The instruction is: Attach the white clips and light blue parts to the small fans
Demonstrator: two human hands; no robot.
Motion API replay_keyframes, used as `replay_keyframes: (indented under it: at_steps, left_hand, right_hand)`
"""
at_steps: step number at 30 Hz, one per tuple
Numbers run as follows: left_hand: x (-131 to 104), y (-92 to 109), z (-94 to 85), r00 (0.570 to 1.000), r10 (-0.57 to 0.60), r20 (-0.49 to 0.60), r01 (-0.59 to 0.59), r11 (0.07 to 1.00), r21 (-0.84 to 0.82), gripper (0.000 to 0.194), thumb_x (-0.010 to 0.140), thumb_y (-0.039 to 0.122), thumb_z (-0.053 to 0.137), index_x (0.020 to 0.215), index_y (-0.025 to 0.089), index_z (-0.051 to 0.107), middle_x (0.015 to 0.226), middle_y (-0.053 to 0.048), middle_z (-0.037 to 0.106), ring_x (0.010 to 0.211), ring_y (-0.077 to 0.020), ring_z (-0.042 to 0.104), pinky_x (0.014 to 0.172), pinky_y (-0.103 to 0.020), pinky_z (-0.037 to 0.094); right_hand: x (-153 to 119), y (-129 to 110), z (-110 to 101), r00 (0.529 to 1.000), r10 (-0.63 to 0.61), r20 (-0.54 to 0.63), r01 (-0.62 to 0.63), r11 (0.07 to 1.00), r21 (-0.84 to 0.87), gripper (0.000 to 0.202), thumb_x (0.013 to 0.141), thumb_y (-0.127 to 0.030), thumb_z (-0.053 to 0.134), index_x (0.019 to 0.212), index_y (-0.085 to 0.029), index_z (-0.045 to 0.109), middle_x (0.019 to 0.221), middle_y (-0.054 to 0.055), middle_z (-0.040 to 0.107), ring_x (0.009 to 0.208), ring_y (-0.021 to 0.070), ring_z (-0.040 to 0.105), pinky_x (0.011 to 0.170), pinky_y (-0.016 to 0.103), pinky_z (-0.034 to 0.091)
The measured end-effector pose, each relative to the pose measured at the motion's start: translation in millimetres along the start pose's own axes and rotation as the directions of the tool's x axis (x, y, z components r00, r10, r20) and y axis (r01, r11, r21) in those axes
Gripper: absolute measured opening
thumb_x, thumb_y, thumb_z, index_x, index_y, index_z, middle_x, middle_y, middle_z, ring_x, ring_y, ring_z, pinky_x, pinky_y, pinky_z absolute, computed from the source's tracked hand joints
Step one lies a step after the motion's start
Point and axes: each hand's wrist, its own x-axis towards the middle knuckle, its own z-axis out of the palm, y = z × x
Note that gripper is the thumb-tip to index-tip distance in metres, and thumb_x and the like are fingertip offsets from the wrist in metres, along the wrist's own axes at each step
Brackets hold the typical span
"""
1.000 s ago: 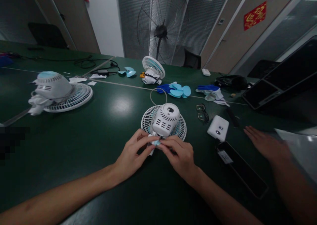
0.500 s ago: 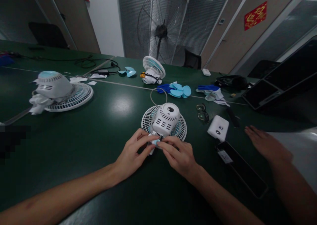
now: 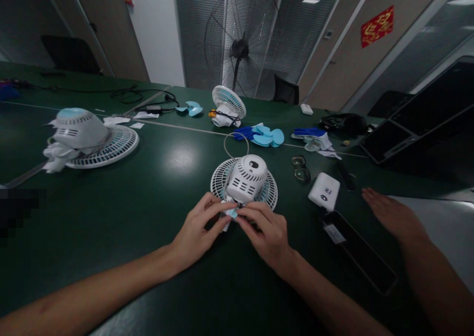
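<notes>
A small white fan [image 3: 247, 178] lies grille down on the dark green table, its motor housing facing up. Both my hands meet at its near side, around a small light-blue part [image 3: 232, 212] at the fan's base. My left hand [image 3: 202, 225] pinches that part from the left between thumb and fingers. From the other side my right hand [image 3: 264, 230] is closed in a pinch at the part's right edge, where a small dark piece shows; what exactly its fingertips grip is hidden. A pale cable loop [image 3: 237, 143] rises behind the housing.
Another white fan [image 3: 83, 136] lies to the left, and a third [image 3: 227, 106] stands at the back. Light-blue fan blades [image 3: 267, 136], glasses [image 3: 300, 169], a white box [image 3: 324, 191] and a phone [image 3: 357, 249] lie around. Another person's hand [image 3: 392, 215] rests at right.
My right fingers have shifted slightly at the light-blue part, which shows a little more between my hands. My left hand keeps its pinch. The whole view has moved very slightly.
</notes>
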Motion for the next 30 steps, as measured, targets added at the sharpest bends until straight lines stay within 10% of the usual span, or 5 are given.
replay_keyframes:
  at_steps: [12,21,30]
  left_hand:
    - [0.7,4.1,0.3,1.000,0.018,-0.025,-0.017,1.000,0.024,0.032,0.104,0.020,0.061,0.134,0.030,0.066,0.110,-0.005,0.058,0.101,-0.0185,0.061,0.086,-0.034,0.057]
    - [0.3,2.0,0.7,0.999,0.025,-0.021,-0.024,1.000,0.010,0.033,0.104,0.018,0.061,0.135,0.029,0.066,0.110,-0.004,0.057,0.101,-0.0177,0.060,0.089,-0.034,0.056]
    - [-0.2,1.7,0.9,1.000,0.022,-0.011,-0.022,1.000,0.004,0.035,0.105,0.018,0.059,0.137,0.031,0.065,0.112,-0.005,0.057,0.104,-0.0187,0.060,0.091,-0.036,0.056]
  right_hand:
    - [1.7,-20.3,12.9,0.879,0.472,0.070,-0.436,0.736,0.518,0.020,0.095,-0.022,0.072,0.113,-0.022,0.063,0.082,-0.001,0.073,0.057,0.0125,0.071,0.052,0.023,0.062]
    - [-1.0,8.0,2.0,0.992,-0.128,-0.013,0.129,0.989,0.071,0.040,0.097,-0.003,0.061,0.132,-0.023,0.063,0.118,0.007,0.076,0.110,0.0186,0.075,0.094,0.032,0.065]
    - [2.0,7.2,-3.4,0.970,-0.240,0.047,0.240,0.971,-0.011,0.053,0.098,-0.002,0.060,0.146,-0.024,0.054,0.125,0.008,0.077,0.111,0.0179,0.076,0.091,0.032,0.065]
